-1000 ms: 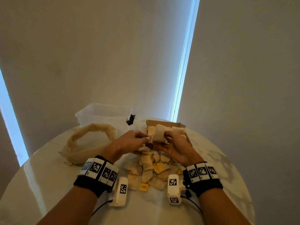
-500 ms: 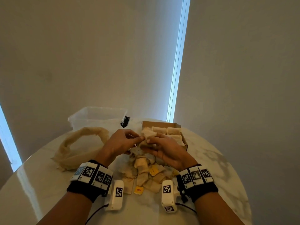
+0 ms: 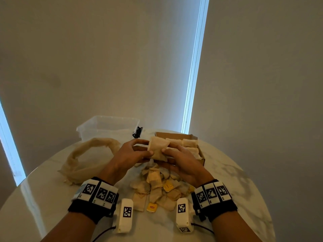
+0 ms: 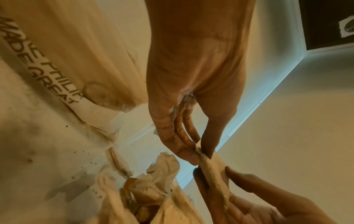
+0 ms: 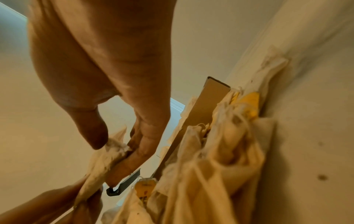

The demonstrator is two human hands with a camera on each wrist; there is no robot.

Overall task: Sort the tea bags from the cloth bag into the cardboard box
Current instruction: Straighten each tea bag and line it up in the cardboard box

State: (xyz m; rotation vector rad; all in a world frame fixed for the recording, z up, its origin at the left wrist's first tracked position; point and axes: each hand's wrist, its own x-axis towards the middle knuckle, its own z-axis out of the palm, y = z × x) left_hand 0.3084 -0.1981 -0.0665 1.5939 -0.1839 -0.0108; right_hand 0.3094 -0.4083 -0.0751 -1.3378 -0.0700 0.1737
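Observation:
Both hands hold a small stack of beige tea bags [image 3: 158,149] just above the table, in front of the cardboard box [image 3: 201,155]. My left hand [image 3: 134,151] pinches the stack's left edge between thumb and fingers [image 4: 188,153]. My right hand [image 3: 180,157] pinches its right edge, thumb on top [image 5: 95,136]. The box holds rows of tea bags [image 3: 187,143]. A loose pile of tea bags [image 3: 157,187] with yellow tags lies between my wrists. The empty cloth bag [image 3: 87,159] lies slumped at the left.
A clear plastic tub [image 3: 108,128] stands at the back left of the round white table [image 3: 236,180], with a small black clip [image 3: 138,132] beside it. Blinds and a bright window strip rise behind the table.
The stack of tea bags has dropped slightly and now lies flatter between both hands, in front of the box. The camera has tilted a little.

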